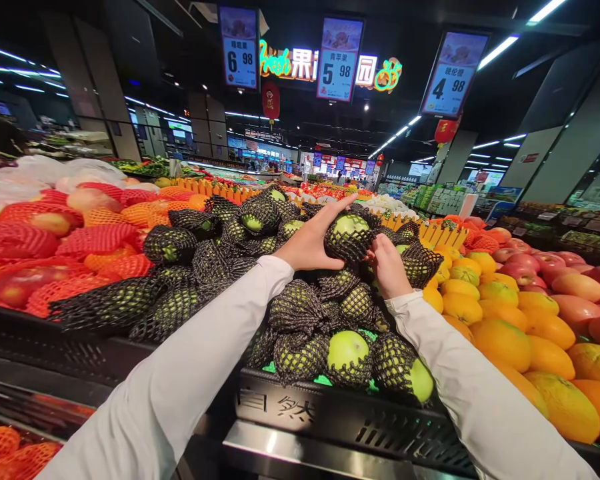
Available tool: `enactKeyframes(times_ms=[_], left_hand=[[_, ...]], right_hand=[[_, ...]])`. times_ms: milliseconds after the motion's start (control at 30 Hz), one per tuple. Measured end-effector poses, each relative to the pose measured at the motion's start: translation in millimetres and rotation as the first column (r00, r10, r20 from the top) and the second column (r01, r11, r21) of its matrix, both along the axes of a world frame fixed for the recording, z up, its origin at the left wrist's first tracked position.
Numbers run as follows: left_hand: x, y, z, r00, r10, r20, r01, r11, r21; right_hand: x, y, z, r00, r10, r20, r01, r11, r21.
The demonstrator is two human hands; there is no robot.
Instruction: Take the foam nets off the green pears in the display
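Observation:
A green apple (pixel 349 230) in a black foam net is between my two hands, above the heap. My left hand (pixel 307 240) curves around its left side, thumb low and index finger stretched past the top. At its right side, the curled fingers of my right hand (pixel 387 265) pinch the edge of the netting; the fingertips are partly hidden. More netted green apples lie below and to the left, such as one bare-topped apple (pixel 347 349) at the front of the black crate (pixel 325 410).
Oranges (pixel 505 340) and red apples (pixel 575 293) are piled on the right. Fruit in red nets (pixel 95 240) fills the left side. A yellow slatted divider (pixel 443 235) stands behind the oranges. Price signs (pixel 341 60) hang overhead.

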State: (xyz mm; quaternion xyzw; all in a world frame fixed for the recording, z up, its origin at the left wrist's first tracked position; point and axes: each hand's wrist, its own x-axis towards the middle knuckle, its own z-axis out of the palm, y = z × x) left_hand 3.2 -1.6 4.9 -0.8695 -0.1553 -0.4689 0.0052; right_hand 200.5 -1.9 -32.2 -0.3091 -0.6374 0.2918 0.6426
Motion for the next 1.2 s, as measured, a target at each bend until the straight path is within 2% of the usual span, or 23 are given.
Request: enactKeyframes(times_ms=[133, 267, 500, 633, 700, 767, 833, 867, 933, 1000, 1100, 1200], left_hand=[[-0.9, 0.4, 0.2, 1.000, -0.010, 0.008, 0.010, 1.000, -0.007], [-1.1, 1.3, 0.0, 1.000, -0.025, 0.007, 0.025, 1.000, -0.009], [-0.7, 2.2, -2.1, 0.999, 0.031, -0.019, -0.030, 0.999, 0.045], [-0.7, 3.4, -2.7, 1.000, 0.027, 0.001, -0.027, 0.999, 0.038], [-1.3, 5.0, -3.0, 1.000, 0.014, 0.011, -0.015, 0.999, 0.038], [-1.8, 6.3, -3.3, 1.000, 0.001, 0.008, -0.001, 0.999, 0.043], [-1.4, 6.2, -3.3, 1.000, -0.022, 0.010, 0.021, 0.998, 0.052], [-0.8, 5.5, -3.1, 0.999, -0.037, 0.015, 0.036, 0.998, 0.050], [1.6, 3.4, -2.9, 0.997, -0.071, 0.034, 0.071, 0.997, 0.014], [4.6, 1.8, -3.2, 0.993, -0.102, 0.065, 0.106, 0.993, -0.060], [7.5, 3.3, -5.4, 0.986, -0.127, 0.106, 0.145, 0.973, -0.178], [7.0, 9.2, -9.2, 0.983, -0.154, 0.102, 0.178, 0.941, -0.288]], right_hand=[[-1.4, -7.8, 5.8, 1.000, 0.026, -0.015, -0.026, 0.999, 0.046], [-0.1, -7.9, 6.5, 0.999, 0.011, 0.048, -0.014, 0.997, 0.071], [3.9, 15.1, -15.1, 0.982, -0.066, 0.174, 0.057, 0.997, 0.055], [3.2, 14.4, -18.8, 0.978, -0.094, 0.185, 0.084, 0.995, 0.059], [1.5, 5.9, -15.0, 0.966, -0.189, 0.178, 0.163, 0.975, 0.151], [-0.8, -5.4, -9.3, 0.933, -0.290, 0.211, 0.219, 0.926, 0.307], [-3.1, -15.7, -4.5, 0.903, -0.324, 0.283, 0.180, 0.883, 0.434], [-4.1, -19.3, -3.0, 0.896, -0.310, 0.319, 0.140, 0.877, 0.460], [-5.2, -22.4, -2.4, 0.900, -0.245, 0.361, 0.064, 0.893, 0.446], [-5.5, -20.6, -4.4, 0.924, -0.133, 0.359, -0.007, 0.932, 0.363], [-5.3, -13.3, -8.8, 0.961, 0.042, 0.272, -0.099, 0.975, 0.199], [-5.4, -7.4, -11.1, 0.983, 0.103, 0.154, -0.123, 0.985, 0.121]])
